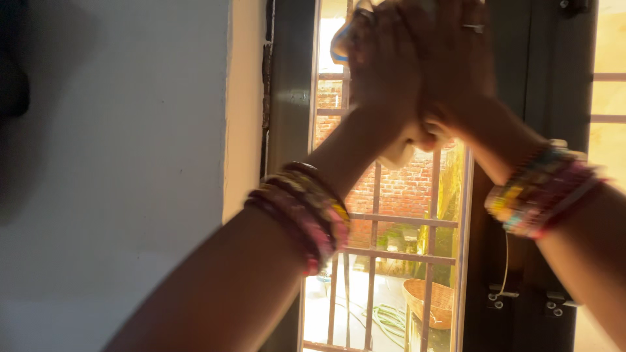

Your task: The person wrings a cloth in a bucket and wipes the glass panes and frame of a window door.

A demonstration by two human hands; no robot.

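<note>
Both of my hands are raised in front of a barred window and pressed together. My left hand and my right hand close around a pale cloth. One bit of it hangs below my palms, and a blue-edged bit sticks out at the upper left. Most of the cloth is hidden between my hands. A ring sits on a finger of my right hand. Stacks of colourful bangles circle my left wrist and my right wrist.
A white wall fills the left. A dark window frame and a dark shutter with metal latches flank the opening. Outside are a brick wall, a woven basket and a green hose.
</note>
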